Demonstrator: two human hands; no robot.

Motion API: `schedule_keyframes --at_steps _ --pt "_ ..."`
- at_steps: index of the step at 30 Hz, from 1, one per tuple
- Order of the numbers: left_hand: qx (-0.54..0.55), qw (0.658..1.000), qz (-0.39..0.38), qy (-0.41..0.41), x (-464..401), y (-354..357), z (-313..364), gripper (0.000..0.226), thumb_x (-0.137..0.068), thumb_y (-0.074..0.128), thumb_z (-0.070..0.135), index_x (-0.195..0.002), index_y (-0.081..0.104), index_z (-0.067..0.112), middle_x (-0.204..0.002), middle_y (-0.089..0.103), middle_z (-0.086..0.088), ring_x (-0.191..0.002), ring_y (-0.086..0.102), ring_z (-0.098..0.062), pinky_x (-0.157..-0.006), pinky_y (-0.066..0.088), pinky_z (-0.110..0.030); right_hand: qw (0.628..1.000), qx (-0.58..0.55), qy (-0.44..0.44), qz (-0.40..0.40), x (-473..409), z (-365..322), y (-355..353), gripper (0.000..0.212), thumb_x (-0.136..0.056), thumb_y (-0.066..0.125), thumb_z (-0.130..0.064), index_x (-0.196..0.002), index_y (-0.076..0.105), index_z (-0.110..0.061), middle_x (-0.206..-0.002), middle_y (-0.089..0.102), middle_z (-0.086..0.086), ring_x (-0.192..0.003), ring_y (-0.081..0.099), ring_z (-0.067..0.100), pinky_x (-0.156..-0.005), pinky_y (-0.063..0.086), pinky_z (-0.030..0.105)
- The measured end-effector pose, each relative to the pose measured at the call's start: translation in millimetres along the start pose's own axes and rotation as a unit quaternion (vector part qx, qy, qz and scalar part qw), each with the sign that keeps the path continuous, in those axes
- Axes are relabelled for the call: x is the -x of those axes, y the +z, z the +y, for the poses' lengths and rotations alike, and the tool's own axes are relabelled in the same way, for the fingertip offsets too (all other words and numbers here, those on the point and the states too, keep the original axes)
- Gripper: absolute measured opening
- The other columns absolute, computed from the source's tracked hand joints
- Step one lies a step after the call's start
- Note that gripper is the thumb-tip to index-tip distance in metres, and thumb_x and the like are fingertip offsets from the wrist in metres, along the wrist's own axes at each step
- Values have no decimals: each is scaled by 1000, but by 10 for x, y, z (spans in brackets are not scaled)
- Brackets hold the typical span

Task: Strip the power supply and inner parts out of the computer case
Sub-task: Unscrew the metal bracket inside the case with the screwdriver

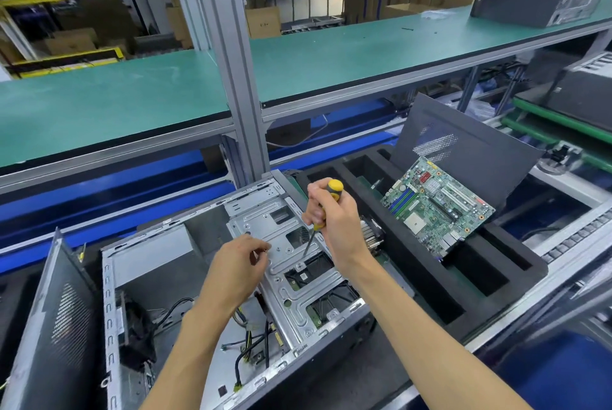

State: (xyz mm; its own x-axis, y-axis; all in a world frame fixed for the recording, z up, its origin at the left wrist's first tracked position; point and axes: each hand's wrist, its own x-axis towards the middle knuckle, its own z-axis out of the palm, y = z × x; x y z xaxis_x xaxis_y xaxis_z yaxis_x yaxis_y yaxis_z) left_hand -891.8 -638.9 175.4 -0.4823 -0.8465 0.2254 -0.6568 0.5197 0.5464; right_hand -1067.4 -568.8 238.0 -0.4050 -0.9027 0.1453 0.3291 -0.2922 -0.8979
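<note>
Both forearms are reaching into the open computer case (pixel 185 277). Right hand (pixel 334 211) is gripping a screwdriver (pixel 326 207), shaft slanting toward 7 o'clock onto the metal drive cage (pixel 291 277). Left hand (pixel 241 260), at 8 o'clock, is pinching something too small to identify.

Bright, even overhead light with soft shadows; mild glare on the computer case (pixel 291 280) metal; wide-angle bending and blur toward the edges.
</note>
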Motion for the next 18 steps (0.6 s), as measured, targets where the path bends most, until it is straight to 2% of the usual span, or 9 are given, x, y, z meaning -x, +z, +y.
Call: schedule_keyframes --at_steps 6,10,12,18 --pt "-77 996 -19 27 -89 17 33 24 -97 60 13 -114 76 16 -94 67 5 -92 62 -16 -81 52 -34 1000 -8 13 10 1 75 -51 18 -94 58 -20 -77 50 -16 -58 35 -3 -53 32 11 -61 34 29" --pt "-88 996 -6 32 -94 50 53 20 -94 61 9 -98 80 13 -85 64 0 -82 57 -19 -70 46 -33 1000 -17 11 6 -1 108 -44 22 -94 57 -18 -73 50 -19 -57 35 -4 -52 31 12 -57 34 26" --pt "-91 995 -15 35 -114 59 57 23 -94 60 8 -97 80 16 -85 61 2 -80 54 -17 -69 44 -32 1000 -21 11 5 1 112 -52 24 -93 57 -18 -71 50 -21 -57 35 -4 -52 31 12 -56 34 25" --pt "-88 994 -45 37 -160 48 102 27 -94 60 9 -113 77 18 -88 61 3 -85 56 -17 -76 50 -36 1000 -17 10 -1 18 99 -103 25 -94 58 -19 -71 51 -22 -56 35 -5 -52 32 12 -58 34 28"
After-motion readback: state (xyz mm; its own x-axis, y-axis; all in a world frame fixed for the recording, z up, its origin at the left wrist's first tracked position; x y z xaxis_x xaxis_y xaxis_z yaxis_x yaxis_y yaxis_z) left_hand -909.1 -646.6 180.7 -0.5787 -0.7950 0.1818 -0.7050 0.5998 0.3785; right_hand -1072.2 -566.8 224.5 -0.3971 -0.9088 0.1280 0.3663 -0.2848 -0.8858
